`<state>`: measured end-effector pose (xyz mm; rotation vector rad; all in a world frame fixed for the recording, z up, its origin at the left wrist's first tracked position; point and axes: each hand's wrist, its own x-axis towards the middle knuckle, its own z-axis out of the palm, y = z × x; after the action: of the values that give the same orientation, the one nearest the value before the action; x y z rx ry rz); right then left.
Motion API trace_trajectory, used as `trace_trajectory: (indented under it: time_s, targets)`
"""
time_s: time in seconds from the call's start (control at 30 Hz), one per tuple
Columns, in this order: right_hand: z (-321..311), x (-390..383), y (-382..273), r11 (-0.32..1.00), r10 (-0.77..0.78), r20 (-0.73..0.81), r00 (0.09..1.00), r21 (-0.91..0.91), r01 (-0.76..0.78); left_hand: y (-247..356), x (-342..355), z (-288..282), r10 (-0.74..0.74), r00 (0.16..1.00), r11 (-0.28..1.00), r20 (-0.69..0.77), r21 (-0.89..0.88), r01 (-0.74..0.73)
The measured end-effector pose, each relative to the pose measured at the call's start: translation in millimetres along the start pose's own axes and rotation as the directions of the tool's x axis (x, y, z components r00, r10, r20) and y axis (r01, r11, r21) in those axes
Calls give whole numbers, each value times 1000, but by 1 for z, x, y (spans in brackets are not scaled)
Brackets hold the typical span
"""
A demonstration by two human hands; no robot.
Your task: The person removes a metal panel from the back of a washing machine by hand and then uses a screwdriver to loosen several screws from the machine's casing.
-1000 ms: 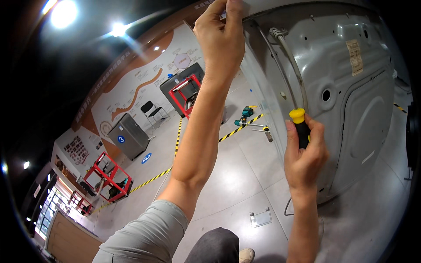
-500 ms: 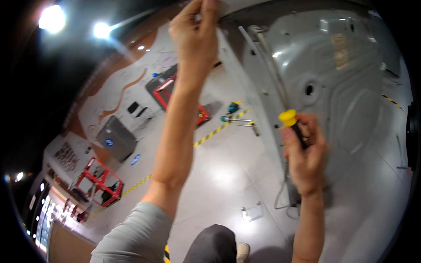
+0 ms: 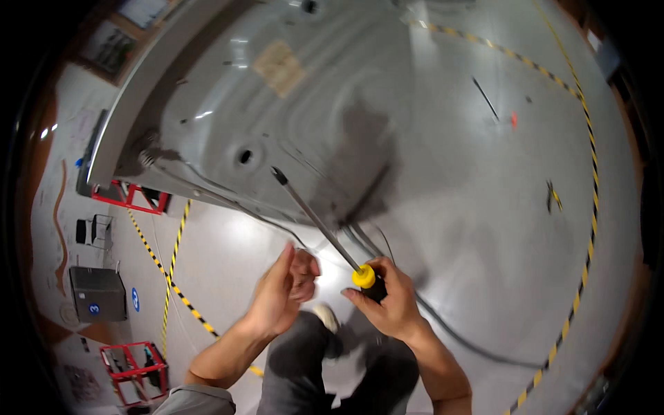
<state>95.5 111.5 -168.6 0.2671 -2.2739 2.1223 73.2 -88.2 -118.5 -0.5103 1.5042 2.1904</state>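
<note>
Two bare hands show: the right hand [image 3: 395,304] has its fingers wrapped round a screwdriver [image 3: 321,225] by its black-and-yellow handle, the shaft slanting up and leftward from them. Beyond those fingers lies a grey metal panel [image 3: 304,117], its upper part cut off; whether the tip touches it, I cannot tell. Left of the handle, the left hand [image 3: 280,294] is blurred, fingers curled, thumb raised; whether they hold anything small is unclear. The right palm hides the handle's end.
</note>
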Motion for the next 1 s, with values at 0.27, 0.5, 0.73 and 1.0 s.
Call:
trace_trajectory:
  time_s: [0.27, 0.5, 0.73, 1.0]
  targets:
    - [-69, -101, -151, 834, 552, -376, 744, 231, -501, 15, -65, 156, -530, 814, 636, 238, -523, 567]
    - [-156, -86, -320, 923, 361, -652, 667, 147, -355, 107, -136, 310, -450, 715, 701, 536, -284, 654]
    - [-194, -80, -383, 881, 123, -668, 734, -267, -391, 145, -177, 387, -368, 680, 749, 634, -230, 621]
    - [-250, -37, -417, 834, 105, -687, 719, -332, -440, 170, -161, 422, -321, 808, 941, 494, 69, 331]
